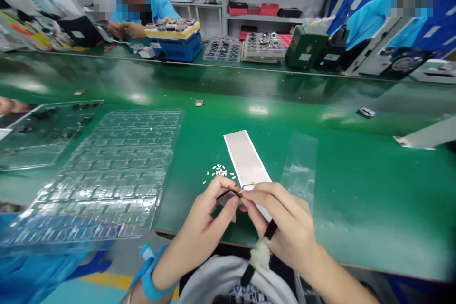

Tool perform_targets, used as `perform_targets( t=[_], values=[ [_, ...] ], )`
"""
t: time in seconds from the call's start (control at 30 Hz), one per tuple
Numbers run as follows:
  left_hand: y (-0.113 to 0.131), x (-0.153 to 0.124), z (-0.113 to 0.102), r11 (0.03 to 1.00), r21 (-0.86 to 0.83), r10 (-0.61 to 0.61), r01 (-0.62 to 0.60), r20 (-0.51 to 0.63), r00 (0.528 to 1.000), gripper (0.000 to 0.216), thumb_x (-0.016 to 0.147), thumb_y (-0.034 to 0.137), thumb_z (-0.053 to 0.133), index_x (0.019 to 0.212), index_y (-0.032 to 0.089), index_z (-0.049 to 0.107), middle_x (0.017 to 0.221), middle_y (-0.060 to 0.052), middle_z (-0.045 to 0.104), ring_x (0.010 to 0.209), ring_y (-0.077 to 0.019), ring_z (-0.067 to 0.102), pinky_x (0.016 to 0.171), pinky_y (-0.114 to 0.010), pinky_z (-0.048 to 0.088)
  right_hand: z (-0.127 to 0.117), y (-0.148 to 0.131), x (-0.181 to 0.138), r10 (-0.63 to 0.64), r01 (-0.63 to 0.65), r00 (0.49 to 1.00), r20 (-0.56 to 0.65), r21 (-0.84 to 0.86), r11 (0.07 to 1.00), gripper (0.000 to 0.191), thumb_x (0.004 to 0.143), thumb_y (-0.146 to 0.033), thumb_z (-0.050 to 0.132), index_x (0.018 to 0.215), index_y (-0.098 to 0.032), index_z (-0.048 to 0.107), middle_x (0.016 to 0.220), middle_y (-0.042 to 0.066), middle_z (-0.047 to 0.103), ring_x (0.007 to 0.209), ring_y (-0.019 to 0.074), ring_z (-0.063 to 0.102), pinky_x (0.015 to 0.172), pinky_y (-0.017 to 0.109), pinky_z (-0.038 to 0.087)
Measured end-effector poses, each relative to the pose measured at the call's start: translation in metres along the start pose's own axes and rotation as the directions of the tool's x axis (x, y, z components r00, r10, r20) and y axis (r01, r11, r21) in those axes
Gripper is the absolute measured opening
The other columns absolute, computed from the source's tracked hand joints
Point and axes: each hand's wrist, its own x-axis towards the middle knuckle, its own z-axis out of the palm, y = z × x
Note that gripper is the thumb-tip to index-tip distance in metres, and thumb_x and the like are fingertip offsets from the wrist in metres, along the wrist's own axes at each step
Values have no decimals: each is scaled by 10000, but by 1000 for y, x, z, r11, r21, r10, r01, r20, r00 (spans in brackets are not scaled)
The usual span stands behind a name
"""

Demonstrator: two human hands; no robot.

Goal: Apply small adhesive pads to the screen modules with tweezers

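Our left hand point(199, 232) pinches a thin black-rimmed rectangular piece point(228, 197) between thumb and fingers, raised just beside a long pink white-edged strip point(242, 156), seemingly to keep it clear for working. Our right hand point(285, 223) closes around a slim black white-wrapped stick point(261, 251), whose tip is hidden. Left of the strip lies a clear plastic blister tray point(107, 171); to its right, open green bench point(356, 199) gives room.

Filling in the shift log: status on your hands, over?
Left hand and right hand pinching small black rectangular frame. White pink-faced strip just beyond. Clear plastic blister tray off left.
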Motion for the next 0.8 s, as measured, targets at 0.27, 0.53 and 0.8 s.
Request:
perform_targets(
  t=[0.27, 0.53, 0.8],
  values=[
    [-18, 4, 19, 992, -110, 42, -54, -108, 993, 103, 1017, 278, 510, 960, 216, 569, 782, 45, 578, 600, -67, 563, 601, -193, 438, -5, 10, -17, -36, 30, 999, -40, -137, 990, 188, 910, -78, 626, 1085, -127, 675, 945, 99, 727, 812, 168, 709, 627, 266, 582],
    [-23, 8, 23, 995, -25, 91, -94, -111, 990, 71, 992, 209, 550, 994, 218, 620, 697, 61, 599, 591, -67, 595, 612, -167, 466, -2, 12, -18, -49, 60, 997, 58, -209, 976, 182, 952, -95, 568, 1113, -95, 652, 972, 111, 733, 835, 194, 719, 662, 297, 594],
    [-33, 9, 29, 986, 56, 164, -156, -176, 971, 99, 969, 171, 579, 995, 229, 655, 780, 39, 679, 688, -81, 647, 669, -147, 509, 8, 9, -22, 156, -156, 987, 21, -32, 987, 186, 923, -55, 581, 1081, -138, 632, 974, 82, 687, 836, 147, 684, 691, 239, 548]
  ],
)
